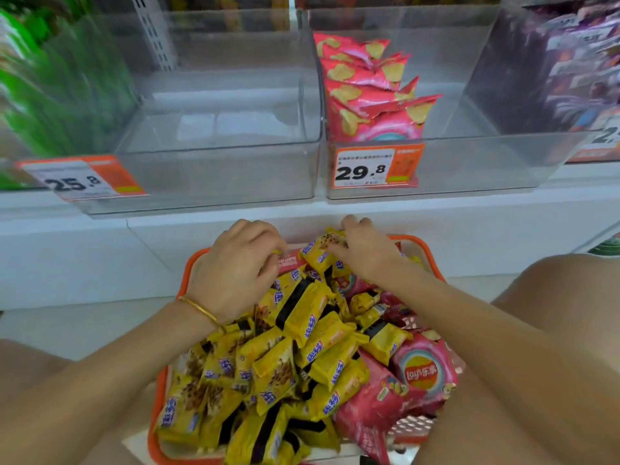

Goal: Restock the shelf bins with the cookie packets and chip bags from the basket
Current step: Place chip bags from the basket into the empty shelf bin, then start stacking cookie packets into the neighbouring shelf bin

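**While both hands dig into a heaped basket, packets may spill or reach the wrong bin**

Seen from above, an orange basket (188,273) fills the lower centre of the frame. It is heaped with yellow cookie packets (302,313), and pink chip bags (419,374) are crowded along its right side.

At the far end of the heap, the left hand (235,263) has its fingers curled down into the pile. Whether it grips anything cannot be told. Just beside it, the right hand (362,250) closes thumb and fingers on one of the cookie packets at the far rim.

Two clear shelf bins stand across the upper half of the frame. The left bin (218,176) holds nothing visible. The right bin (469,169) has a row of stocked chip bags (365,92) standing along its left wall. Each bin has an orange price tag, the first tag (84,179) at middle left and the second tag (365,171) at centre.

Several risks seem likely:
- The packets are piled above the rim, so pulling one free could drag its neighbours over the edge.
- The slick wrappers overlap, so a loose grip could drop a packet short of the shelf.
- Cookies and chips are mixed in the basket, so a hasty grab could put a packet in the wrong bin.
- A squeezed chip bag could crush its contents.
- Bags dropped in carelessly could topple the standing row.
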The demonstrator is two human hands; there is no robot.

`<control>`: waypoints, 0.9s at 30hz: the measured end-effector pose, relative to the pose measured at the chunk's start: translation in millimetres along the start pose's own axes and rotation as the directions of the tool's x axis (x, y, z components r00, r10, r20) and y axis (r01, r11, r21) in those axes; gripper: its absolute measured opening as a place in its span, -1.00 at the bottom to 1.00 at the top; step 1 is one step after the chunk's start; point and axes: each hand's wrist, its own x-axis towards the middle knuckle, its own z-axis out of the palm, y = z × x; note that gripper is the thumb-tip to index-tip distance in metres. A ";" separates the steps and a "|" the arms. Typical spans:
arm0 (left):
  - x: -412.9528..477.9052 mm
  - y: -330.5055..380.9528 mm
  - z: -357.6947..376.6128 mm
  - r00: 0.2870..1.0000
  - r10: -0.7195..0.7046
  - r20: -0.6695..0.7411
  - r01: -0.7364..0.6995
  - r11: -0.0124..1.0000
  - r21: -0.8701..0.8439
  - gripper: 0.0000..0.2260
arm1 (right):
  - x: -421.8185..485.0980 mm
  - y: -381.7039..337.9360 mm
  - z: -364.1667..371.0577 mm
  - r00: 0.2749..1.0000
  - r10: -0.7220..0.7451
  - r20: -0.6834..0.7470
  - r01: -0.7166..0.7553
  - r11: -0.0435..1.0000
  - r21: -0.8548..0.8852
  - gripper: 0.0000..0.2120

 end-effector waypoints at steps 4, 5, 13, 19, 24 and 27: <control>-3.8 -12.3 9.5 0.999 -0.034 0.005 0.034 0.999 -0.031 -0.69 | 18.3 -8.5 14.8 0.982 0.188 -0.027 -0.189 0.982 -0.026 -0.47; -4.7 -14.3 11.2 0.999 -0.041 0.005 0.041 0.998 -0.036 -0.69 | 21.5 -8.5 17.2 0.980 0.200 0.001 -0.200 0.980 -0.024 -0.45; 4.8 -18.7 16.3 0.977 -0.198 0.084 0.207 0.970 -0.127 -0.71 | 31.5 -1.6 10.7 0.966 0.208 0.156 -0.260 0.785 0.563 -0.55; 16.9 -5.4 -2.8 0.892 -0.371 0.258 0.451 0.766 -0.458 -0.60 | -5.3 -29.3 -19.9 0.932 0.025 0.362 -0.339 0.412 0.846 -0.76; 22.7 -16.5 -49.5 0.955 -0.284 0.083 0.279 0.771 -0.572 -0.88 | -32.2 -68.4 -58.7 0.863 -0.294 0.410 -0.314 0.324 0.893 -0.59; 27.1 -24.2 -92.5 0.953 -0.259 -0.158 0.126 0.813 -0.569 -0.84 | -32.5 -101.8 -91.4 0.902 -0.336 0.272 -0.161 0.325 0.932 -0.64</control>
